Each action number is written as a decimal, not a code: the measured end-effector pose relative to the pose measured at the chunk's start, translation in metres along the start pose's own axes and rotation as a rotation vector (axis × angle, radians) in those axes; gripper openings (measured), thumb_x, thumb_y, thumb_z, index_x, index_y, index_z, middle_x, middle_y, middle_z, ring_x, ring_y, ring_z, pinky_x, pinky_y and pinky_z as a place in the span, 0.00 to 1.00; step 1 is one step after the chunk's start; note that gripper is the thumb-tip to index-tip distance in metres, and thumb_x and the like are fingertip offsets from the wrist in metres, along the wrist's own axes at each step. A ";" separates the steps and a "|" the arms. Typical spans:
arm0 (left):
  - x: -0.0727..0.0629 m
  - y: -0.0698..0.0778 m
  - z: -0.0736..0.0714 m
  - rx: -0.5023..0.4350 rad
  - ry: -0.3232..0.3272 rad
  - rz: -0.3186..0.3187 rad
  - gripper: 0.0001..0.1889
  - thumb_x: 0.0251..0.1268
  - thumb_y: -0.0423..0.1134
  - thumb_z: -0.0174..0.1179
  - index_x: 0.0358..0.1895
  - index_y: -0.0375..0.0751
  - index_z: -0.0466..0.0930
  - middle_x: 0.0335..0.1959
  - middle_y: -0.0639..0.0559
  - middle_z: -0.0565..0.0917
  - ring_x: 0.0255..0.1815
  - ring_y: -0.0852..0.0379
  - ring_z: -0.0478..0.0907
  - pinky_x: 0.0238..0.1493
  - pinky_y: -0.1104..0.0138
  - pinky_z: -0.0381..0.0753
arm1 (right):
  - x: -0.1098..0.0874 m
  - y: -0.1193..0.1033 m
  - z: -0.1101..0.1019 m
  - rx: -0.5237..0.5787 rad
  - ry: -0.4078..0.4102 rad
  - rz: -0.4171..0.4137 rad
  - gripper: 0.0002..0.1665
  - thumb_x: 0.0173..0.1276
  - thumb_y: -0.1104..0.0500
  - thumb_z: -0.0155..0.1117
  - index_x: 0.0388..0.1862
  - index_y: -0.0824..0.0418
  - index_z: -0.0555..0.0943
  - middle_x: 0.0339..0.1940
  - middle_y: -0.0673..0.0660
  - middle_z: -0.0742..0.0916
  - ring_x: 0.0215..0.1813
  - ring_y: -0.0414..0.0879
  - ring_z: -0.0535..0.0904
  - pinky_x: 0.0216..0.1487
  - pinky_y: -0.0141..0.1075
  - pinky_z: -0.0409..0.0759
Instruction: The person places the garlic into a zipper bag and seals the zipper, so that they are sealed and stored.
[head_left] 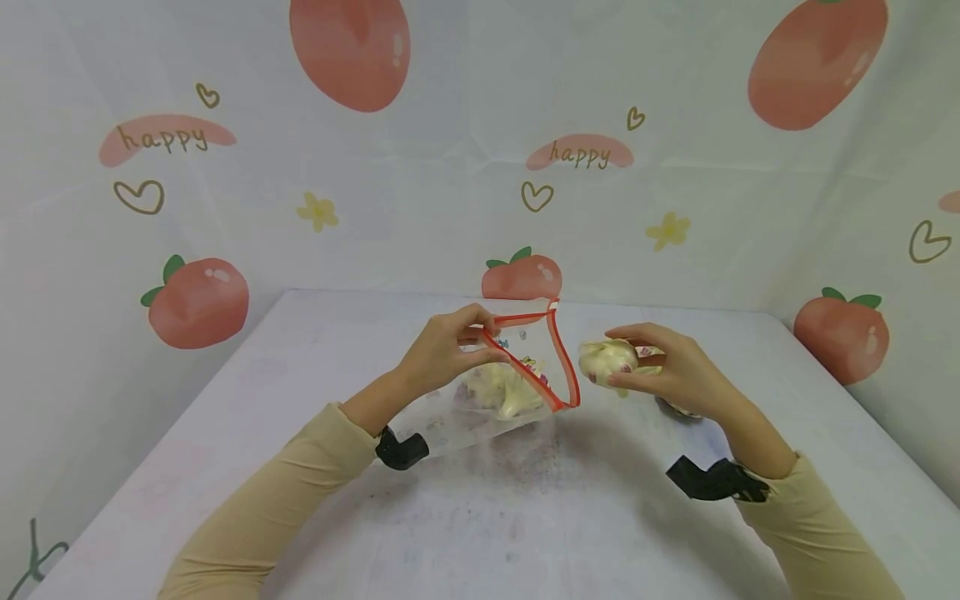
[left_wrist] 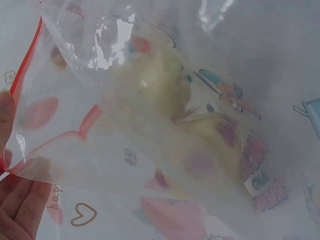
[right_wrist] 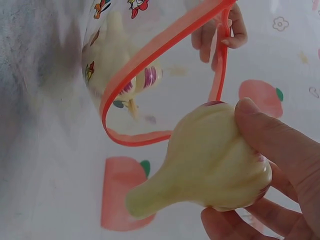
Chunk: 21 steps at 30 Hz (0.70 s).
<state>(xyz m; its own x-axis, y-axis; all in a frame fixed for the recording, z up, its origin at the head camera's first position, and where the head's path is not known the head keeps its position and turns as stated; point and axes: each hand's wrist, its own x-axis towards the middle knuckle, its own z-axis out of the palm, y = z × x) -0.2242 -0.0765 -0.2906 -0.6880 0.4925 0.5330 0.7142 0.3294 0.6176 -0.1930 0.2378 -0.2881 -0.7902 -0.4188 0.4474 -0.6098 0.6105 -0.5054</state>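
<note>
My left hand [head_left: 455, 346] pinches the red-edged rim of a clear zip bag [head_left: 558, 354], whose mouth gapes toward the right. Inside the bag lie several pale garlic bulbs [head_left: 498, 390] with purple streaks, seen through printed plastic in the left wrist view. To the right of the mouth, my right hand [head_left: 671, 367] grips another garlic bulb [right_wrist: 215, 155] between thumb and fingers. In the right wrist view this bulb's stem points down and left, and its body overlaps the lower edge of the red rim.
Behind my right hand, a dark-rimmed item [head_left: 678, 408], mostly hidden, sits on the white table [head_left: 465, 533]. A white cloth backdrop [head_left: 450, 183] printed with red fruit, hearts and lettering rises behind the table. Black straps [head_left: 401, 450] circle both wrists.
</note>
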 end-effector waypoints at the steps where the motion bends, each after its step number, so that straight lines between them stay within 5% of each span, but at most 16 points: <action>1: 0.000 0.000 0.000 0.000 0.000 0.000 0.17 0.48 0.35 0.70 0.38 0.35 0.73 0.36 0.43 0.80 0.40 0.50 0.85 0.51 0.65 0.83 | 0.000 -0.001 0.000 0.001 0.001 -0.001 0.29 0.49 0.63 0.75 0.52 0.66 0.78 0.49 0.61 0.83 0.44 0.23 0.71 0.40 0.18 0.80; 21: 0.000 0.002 0.000 0.000 -0.002 -0.014 0.17 0.48 0.34 0.70 0.38 0.33 0.73 0.34 0.45 0.80 0.40 0.51 0.85 0.51 0.65 0.83 | 0.008 -0.010 0.009 0.030 -0.022 -0.022 0.30 0.49 0.63 0.75 0.52 0.67 0.77 0.49 0.62 0.83 0.44 0.26 0.72 0.41 0.22 0.82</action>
<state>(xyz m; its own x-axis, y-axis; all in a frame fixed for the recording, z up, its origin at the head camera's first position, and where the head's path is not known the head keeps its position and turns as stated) -0.2229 -0.0756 -0.2896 -0.6974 0.4894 0.5236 0.7048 0.3358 0.6249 -0.1943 0.2226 -0.2861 -0.7776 -0.4470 0.4422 -0.6283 0.5804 -0.5180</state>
